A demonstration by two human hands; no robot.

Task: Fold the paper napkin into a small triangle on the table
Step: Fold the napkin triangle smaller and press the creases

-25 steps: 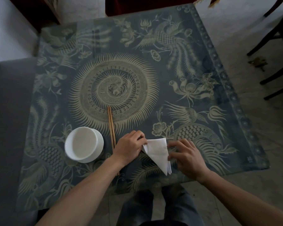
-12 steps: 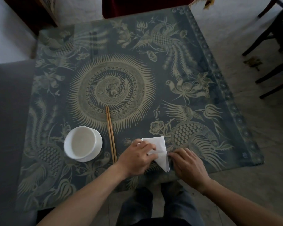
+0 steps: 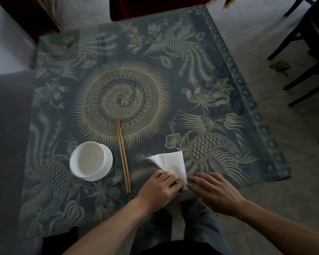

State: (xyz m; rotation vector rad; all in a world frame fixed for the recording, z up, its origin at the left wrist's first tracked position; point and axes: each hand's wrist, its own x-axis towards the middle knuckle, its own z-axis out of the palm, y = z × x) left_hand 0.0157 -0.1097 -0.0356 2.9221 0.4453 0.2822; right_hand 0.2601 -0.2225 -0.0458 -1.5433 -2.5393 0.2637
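Note:
A white paper napkin [image 3: 171, 162], folded into a narrow triangle, lies on the patterned table [image 3: 219, 89] near its front edge. Its point aims toward me and its wide end faces away. My left hand [image 3: 161, 190] presses with its fingers on the napkin's lower left part, near the point. My right hand [image 3: 214, 192] rests flat on the table just right of the point, with fingertips touching or almost touching the napkin's edge. The tip of the napkin is partly hidden between the two hands.
A white bowl [image 3: 90, 161] on a saucer stands to the left. A pair of wooden chopsticks [image 3: 122, 155] lies between bowl and napkin. Dark chair legs [image 3: 302, 52] stand at the right on the floor. A grey sofa [image 3: 6, 144] borders the table's left side.
My left hand slid down the napkin from its upper left corner toward the point. The wide end is now uncovered. My right hand stayed beside the point.

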